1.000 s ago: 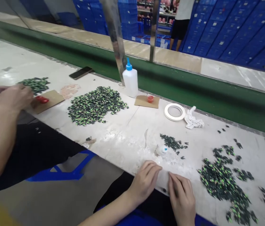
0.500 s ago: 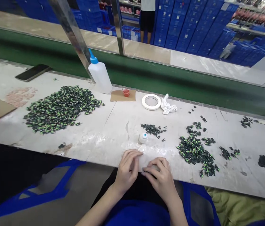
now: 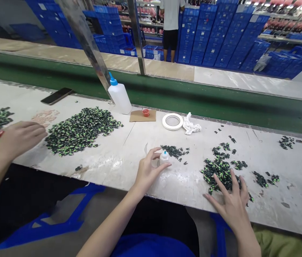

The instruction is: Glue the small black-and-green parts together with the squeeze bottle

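Note:
Near the middle of the table, my left hand (image 3: 148, 170) has thumb and fingers closed around a small white glue bottle (image 3: 164, 157) with a blue tip, which stands upright. Just behind the bottle lies a little heap of small dark pieces (image 3: 173, 151). To the right, my right hand (image 3: 232, 205) is spread open, fingertips over the near edge of a pile of small black-and-green pieces (image 3: 215, 167). Whether the fingertips touch the pieces I cannot tell.
A larger pile of black-and-green pieces (image 3: 78, 134) lies left. Behind stand a big squeeze bottle (image 3: 120, 98), a red cup (image 3: 145, 112) on cardboard (image 3: 134, 116), a tape roll (image 3: 164, 122) and crumpled tissue (image 3: 191, 126). A co-worker's hand (image 3: 19, 139) is at far left.
My hands were close together at the table edge. The left has moved forward onto the small bottle; the right has swung right and spread over the pile. A co-worker's hands have come into view left.

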`<action>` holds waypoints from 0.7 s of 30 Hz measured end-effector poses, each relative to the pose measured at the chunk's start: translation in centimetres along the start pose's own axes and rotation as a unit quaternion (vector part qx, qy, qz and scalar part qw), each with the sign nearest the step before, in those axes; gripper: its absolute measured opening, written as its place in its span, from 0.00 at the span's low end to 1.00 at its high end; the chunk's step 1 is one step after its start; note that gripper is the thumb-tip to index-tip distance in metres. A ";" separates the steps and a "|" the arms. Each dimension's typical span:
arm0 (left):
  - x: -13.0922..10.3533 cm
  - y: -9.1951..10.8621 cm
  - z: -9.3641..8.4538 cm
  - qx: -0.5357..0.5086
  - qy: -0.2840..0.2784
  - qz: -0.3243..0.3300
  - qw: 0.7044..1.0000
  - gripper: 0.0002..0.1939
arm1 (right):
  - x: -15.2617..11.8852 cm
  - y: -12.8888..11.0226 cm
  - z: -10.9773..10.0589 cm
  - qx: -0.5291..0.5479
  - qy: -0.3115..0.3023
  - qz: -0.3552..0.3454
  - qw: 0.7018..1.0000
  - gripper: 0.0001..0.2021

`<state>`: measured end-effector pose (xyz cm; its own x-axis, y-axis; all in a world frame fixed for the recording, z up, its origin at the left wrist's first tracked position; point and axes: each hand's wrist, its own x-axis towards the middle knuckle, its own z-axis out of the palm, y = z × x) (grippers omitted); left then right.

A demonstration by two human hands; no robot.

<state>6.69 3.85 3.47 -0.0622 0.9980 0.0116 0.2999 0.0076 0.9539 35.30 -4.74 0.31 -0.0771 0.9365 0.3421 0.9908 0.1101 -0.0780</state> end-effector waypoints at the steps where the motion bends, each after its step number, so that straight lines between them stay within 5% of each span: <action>1: -0.3 0.4 -0.1 -0.022 -0.007 -0.008 1.000 0.31 | 0.3 0.3 0.2 -0.013 -0.015 -0.011 1.000 0.25; 10: -3.1 4.3 -2.1 -0.213 -0.122 -0.032 0.969 0.47 | 5.0 2.9 1.3 -0.077 -0.053 -0.083 0.992 0.24; 21: -5.1 5.8 -3.4 -0.167 -0.129 0.021 0.977 0.44 | 7.5 4.7 1.7 -0.097 -0.011 -0.009 0.995 0.23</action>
<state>5.47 -1.39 9.99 0.1988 0.9799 0.0175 -0.0321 -0.0113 0.9994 39.17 3.34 0.90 -0.0963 0.9424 0.3205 0.9917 0.0632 0.1121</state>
